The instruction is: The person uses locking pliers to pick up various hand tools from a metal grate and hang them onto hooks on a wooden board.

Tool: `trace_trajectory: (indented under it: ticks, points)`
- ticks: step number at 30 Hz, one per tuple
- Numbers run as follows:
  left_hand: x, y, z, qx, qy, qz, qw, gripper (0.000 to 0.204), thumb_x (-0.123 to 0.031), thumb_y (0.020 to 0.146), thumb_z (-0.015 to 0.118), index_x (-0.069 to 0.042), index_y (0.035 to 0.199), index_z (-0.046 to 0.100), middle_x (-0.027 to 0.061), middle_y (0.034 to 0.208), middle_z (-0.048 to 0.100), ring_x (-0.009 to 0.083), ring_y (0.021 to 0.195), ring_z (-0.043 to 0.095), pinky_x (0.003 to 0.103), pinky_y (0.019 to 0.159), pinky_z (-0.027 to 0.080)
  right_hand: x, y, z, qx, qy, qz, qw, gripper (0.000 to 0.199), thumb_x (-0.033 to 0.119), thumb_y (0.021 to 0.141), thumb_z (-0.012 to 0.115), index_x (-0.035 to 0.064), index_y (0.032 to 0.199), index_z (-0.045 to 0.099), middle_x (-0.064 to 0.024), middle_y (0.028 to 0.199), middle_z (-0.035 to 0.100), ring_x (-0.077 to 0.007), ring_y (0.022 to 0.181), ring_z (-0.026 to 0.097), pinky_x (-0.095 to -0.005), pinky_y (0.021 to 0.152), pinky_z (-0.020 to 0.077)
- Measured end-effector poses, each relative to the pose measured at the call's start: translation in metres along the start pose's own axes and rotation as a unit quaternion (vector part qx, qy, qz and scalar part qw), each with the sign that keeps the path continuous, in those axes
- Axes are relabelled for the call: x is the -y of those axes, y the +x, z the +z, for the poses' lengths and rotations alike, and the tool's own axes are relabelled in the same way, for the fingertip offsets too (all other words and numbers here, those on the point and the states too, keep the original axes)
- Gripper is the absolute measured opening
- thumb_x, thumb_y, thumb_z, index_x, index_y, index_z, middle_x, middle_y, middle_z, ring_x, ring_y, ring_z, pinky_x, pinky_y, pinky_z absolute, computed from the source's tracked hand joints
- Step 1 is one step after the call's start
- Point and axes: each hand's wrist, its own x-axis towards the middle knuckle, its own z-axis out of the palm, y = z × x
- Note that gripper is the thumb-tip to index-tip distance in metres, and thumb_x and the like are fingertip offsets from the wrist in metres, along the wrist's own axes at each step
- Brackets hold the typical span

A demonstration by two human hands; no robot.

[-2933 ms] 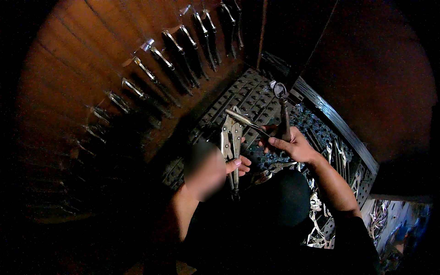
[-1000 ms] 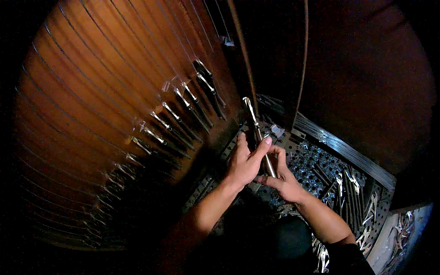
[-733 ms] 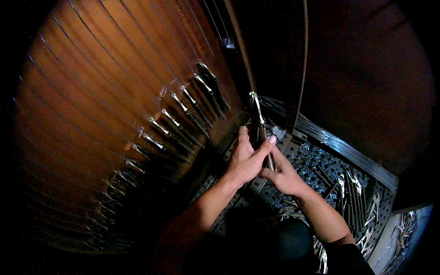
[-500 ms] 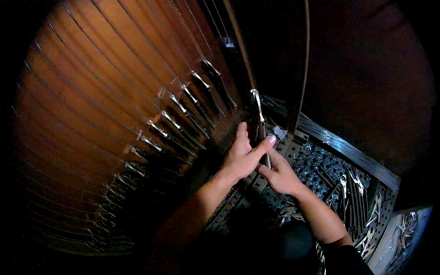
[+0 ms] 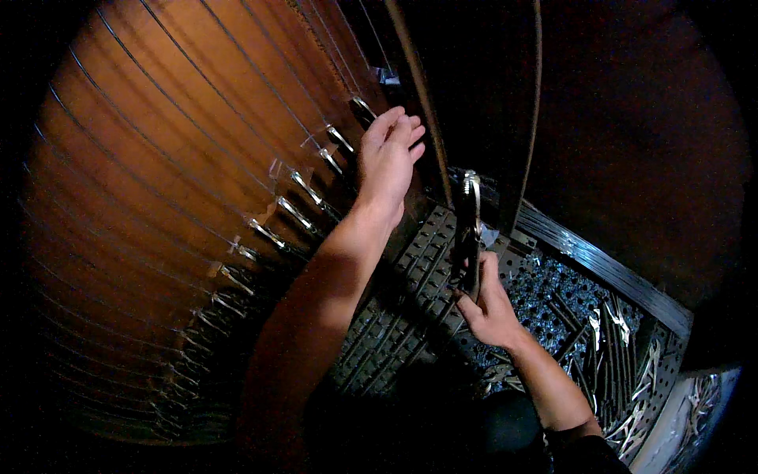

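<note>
Brown wall (image 5: 205,95) stands behind hanging tools (image 5: 305,187). Left hand (image 5: 388,162) is beside them, fingers half-bent, grip unclear. Right hand (image 5: 496,312) grips pliers (image 5: 473,225) upright over metal base (image 5: 414,261); firm hold seems best.

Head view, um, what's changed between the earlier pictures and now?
The left hand has let go of the pliers and moved up and left, to the nearest end of the row of hanging pliers; whether it touches any is hidden. The right hand alone holds the pliers. The bundle of rods stayed put.
</note>
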Motion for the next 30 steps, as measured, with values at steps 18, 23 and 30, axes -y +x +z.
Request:
trace_trajectory:
  ticks: [18,23,30]
  points:
    - [0.034,0.093,-0.016,-0.209,0.124,-0.035,0.969,0.077,-0.012,0.102,0.054,-0.005,0.16,0.004,0.0195,0.134,0.054,0.0272,0.111,0.062,0.036,0.094,0.054,-0.007,-0.011,-0.013,0.003,0.035,-0.024,0.999,0.087,-0.001,0.082,0.06,0.0014,0.158,0.017,-0.0232,0.148,0.045,-0.0326,0.138,0.044,-0.0375,0.115,0.033]
    - [0.026,0.1,-0.014,-0.208,0.149,-0.03,0.966,0.076,-0.009,0.099,0.059,-0.01,0.158,0.011,0.0152,0.128,0.057,0.0232,0.102,0.063,0.034,0.084,0.055,0.0,-0.011,-0.016,-0.008,0.015,-0.029,0.999,0.084,0.013,0.091,0.067,-0.0005,0.158,0.017,-0.0263,0.154,0.038,-0.0374,0.142,0.039,-0.0403,0.118,0.0293]
    - [0.012,0.114,-0.03,-0.166,0.187,-0.03,0.968,0.042,-0.015,0.099,0.063,-0.003,0.136,0.048,0.0103,0.112,0.065,0.0186,0.094,0.066,0.03,0.078,0.056,-0.005,-0.012,-0.015,0.015,0.014,-0.024,0.999,0.08,0.027,0.097,0.065,-0.003,0.157,0.02,-0.0267,0.154,0.038,-0.0369,0.144,0.038,-0.0419,0.119,0.0281]
